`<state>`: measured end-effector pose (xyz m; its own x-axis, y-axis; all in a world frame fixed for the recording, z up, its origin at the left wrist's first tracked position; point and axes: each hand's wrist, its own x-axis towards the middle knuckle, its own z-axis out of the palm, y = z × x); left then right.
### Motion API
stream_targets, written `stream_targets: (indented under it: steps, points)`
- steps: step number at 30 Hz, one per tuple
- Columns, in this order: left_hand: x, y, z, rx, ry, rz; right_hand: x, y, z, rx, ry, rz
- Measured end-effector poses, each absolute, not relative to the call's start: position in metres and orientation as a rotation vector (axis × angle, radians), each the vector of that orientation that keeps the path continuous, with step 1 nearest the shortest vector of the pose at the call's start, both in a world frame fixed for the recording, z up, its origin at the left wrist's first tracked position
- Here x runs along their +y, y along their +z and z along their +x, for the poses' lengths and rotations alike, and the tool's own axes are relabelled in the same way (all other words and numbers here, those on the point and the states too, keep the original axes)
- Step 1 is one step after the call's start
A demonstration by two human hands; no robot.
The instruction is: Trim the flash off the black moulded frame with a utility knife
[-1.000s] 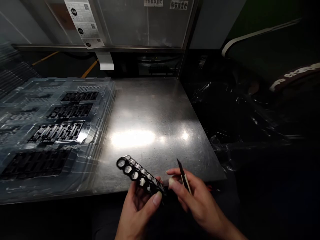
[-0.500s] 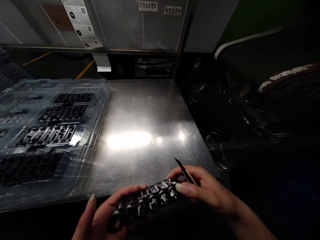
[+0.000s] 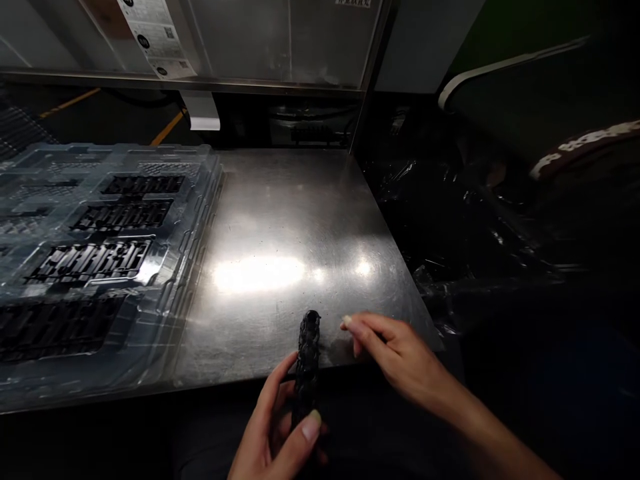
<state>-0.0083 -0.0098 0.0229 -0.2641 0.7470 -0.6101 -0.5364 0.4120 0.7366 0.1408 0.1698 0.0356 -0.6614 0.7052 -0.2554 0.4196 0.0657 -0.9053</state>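
Observation:
My left hand (image 3: pixel 273 433) grips a long black plastic part strip (image 3: pixel 307 360) by its near end. The strip is turned edge-on and points away from me over the front edge of the steel table (image 3: pixel 300 213). My right hand (image 3: pixel 395 357) hovers just right of the strip's far tip, back up, fingers reaching left and not touching it. The thin blade it held earlier is out of sight, so I cannot tell whether it is still in that hand.
A stack of clear plastic trays (image 3: pixel 200 220) holding rows of black parts fills the table's left side. Crinkled black plastic sheeting (image 3: pixel 450 220) lies off the right edge. A glass panel with paper labels (image 3: pixel 150 33) stands behind the table.
My left hand turned the strip from lying across in front of me to edge-on, pointing away. My right hand let go of its end and moved right; the blade is no longer visible.

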Motion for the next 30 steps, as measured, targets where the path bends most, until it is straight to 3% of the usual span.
stream_targets:
  steps: [14,30]
  points:
    - [-0.002,0.025,-0.005,1.493,1.203,0.195,0.167,0.04,0.15,-2.672,1.092,-1.016]
    - [-0.004,0.029,-0.007,1.57,1.148,0.169,0.181,0.043,0.149,-2.737,1.16,-0.898]
